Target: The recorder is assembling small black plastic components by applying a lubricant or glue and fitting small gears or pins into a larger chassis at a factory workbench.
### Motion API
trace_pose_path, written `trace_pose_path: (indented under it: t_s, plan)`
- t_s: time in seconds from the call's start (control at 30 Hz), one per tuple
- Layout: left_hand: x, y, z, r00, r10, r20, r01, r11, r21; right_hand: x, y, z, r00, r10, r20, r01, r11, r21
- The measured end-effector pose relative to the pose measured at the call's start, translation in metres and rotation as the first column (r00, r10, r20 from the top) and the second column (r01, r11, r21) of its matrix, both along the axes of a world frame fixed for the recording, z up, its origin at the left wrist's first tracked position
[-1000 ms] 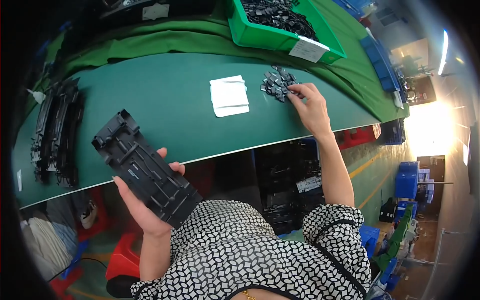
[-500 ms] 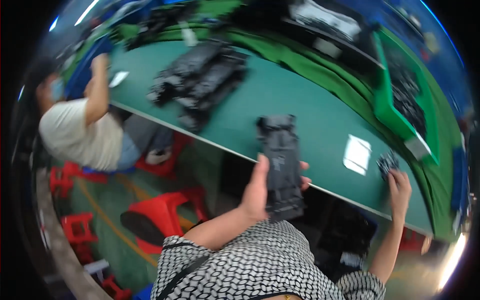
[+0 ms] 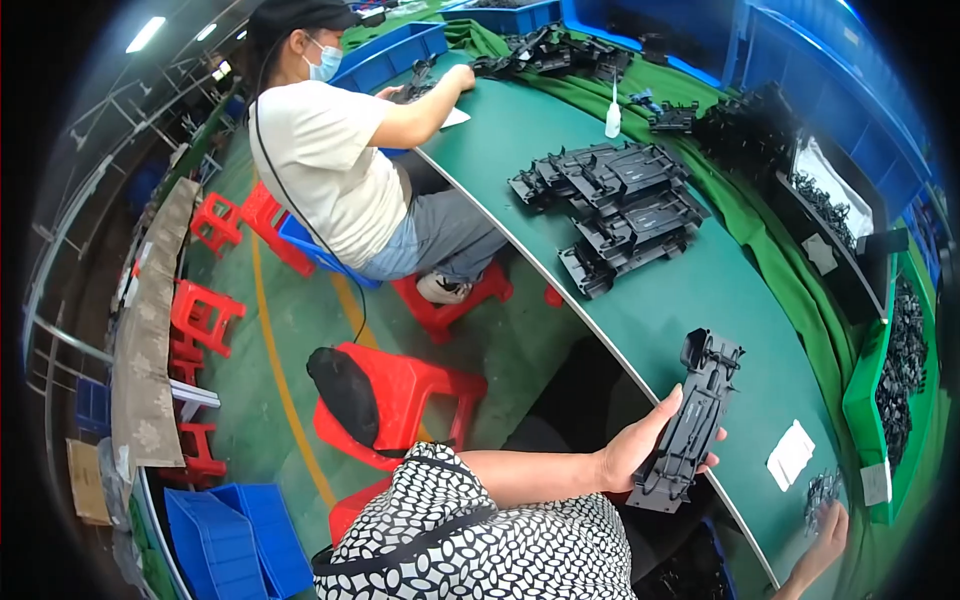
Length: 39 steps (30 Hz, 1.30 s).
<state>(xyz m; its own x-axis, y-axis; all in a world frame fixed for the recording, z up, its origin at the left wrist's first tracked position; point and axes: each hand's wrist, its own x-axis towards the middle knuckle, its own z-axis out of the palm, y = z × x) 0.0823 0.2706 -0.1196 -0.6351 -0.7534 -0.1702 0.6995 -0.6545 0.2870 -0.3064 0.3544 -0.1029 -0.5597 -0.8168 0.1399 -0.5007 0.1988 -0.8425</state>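
Observation:
A long black plastic chassis is held in my left hand, thumb on one side and fingertips round the other. It tilts over the front edge of the green table. Far to the right, my right hand reaches down to a small pile of little dark parts on the tabletop. Its fingertips are pressed together at the pile; whatever lies between them is too small to name. A white card lies just left of that pile. Further up the table rests a stack of similar black chassis.
A green bin of small black parts stands at the right. Along the back lie green cloth, a white squeeze bottle and more black parts. A co-worker sits at the far left side of the table. Red stools stand on the floor.
The view has swung left, bringing the co-worker and the stools more fully in. My left hand still holds the chassis, and my right hand remains at the small parts.

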Motion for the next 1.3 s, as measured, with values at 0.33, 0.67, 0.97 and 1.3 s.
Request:
trace_pose_path:
  t_s: [0.33, 0.67, 0.97, 1.3]
  plan:
    - [-0.02, -0.004, 0.007, 0.994, -0.029, 0.108, 0.02, 0.996, 0.088, 0.052, 0.002, 0.055, 0.987, 0.053, -0.151, -0.046, 0.998, 0.048]
    - [-0.005, -0.012, -0.003, 0.998, 0.003, 0.062, -0.001, 1.0, -0.024, 0.085, -0.051, 0.048, 0.709, 0.33, -0.624, -0.283, 0.943, 0.178]
    - [-0.011, -0.003, 0.002, 0.999, 0.002, 0.049, -0.002, 1.0, 0.0, 0.089, -0.072, 0.04, 0.598, 0.434, -0.674, -0.372, 0.895, 0.247]
    - [-0.011, -0.006, -0.001, 1.0, 0.003, 0.023, -0.003, 1.0, 0.005, 0.093, -0.082, 0.034, 0.441, 0.463, -0.769, -0.365, 0.875, 0.317]
